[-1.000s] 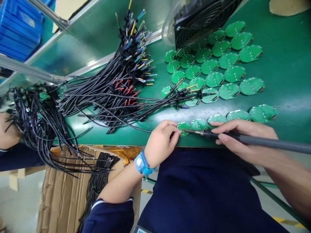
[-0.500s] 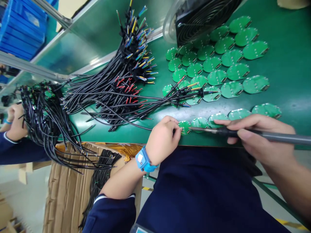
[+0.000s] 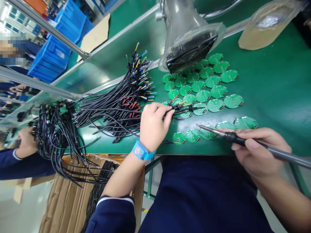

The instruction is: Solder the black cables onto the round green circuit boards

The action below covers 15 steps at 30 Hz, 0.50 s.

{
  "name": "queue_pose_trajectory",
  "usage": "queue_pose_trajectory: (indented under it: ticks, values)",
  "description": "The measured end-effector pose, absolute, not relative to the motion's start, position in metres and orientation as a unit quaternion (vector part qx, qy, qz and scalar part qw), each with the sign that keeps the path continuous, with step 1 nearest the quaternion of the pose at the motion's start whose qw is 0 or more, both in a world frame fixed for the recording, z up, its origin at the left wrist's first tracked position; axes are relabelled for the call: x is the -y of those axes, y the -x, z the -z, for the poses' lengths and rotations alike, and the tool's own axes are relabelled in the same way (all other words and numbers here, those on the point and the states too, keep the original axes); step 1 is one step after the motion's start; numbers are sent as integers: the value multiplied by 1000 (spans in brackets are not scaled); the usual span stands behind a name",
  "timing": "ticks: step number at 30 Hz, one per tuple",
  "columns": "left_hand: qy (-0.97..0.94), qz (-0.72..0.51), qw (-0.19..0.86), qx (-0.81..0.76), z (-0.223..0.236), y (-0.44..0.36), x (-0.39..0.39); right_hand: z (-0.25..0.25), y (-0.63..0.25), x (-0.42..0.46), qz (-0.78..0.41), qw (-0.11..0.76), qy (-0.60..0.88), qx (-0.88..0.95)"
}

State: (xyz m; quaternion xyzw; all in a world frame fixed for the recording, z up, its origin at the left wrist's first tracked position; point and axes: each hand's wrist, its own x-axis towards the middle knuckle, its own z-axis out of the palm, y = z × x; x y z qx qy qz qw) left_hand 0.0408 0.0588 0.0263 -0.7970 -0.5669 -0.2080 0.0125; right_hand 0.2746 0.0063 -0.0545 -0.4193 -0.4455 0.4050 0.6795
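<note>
My left hand (image 3: 153,124), with a blue wrist strap (image 3: 141,150), pinches the end of a black cable (image 3: 181,110) with coloured wire tips, lying over round green circuit boards. My right hand (image 3: 257,152) grips a soldering iron (image 3: 243,141); its tip hovers just above the front row of boards (image 3: 193,135). One board (image 3: 179,137) at the left end of that row has wires attached.
A heap of black cables (image 3: 116,103) lies left on the green bench (image 3: 274,87). Several round boards (image 3: 206,85) sit under a fume fan (image 3: 187,35). A cable bundle (image 3: 55,129) hangs over a cardboard box (image 3: 65,194); another person's hand (image 3: 25,142) is there. Blue crates (image 3: 55,55) stand behind.
My left hand left the front-row board and moved up to take hold of a cable. The soldering iron tip lifted off that board and drew back right. The view tilted up.
</note>
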Motion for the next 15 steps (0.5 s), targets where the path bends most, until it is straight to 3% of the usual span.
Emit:
queue_pose_trajectory:
  ticks: [8,15]
  values:
    - [828,170,44,532,-9,-57,-101,59,-275,-9,-408,675,416,453]
    - [847,290,16,445,-30,-47,-48,53,-284,9,-414,624,437,497]
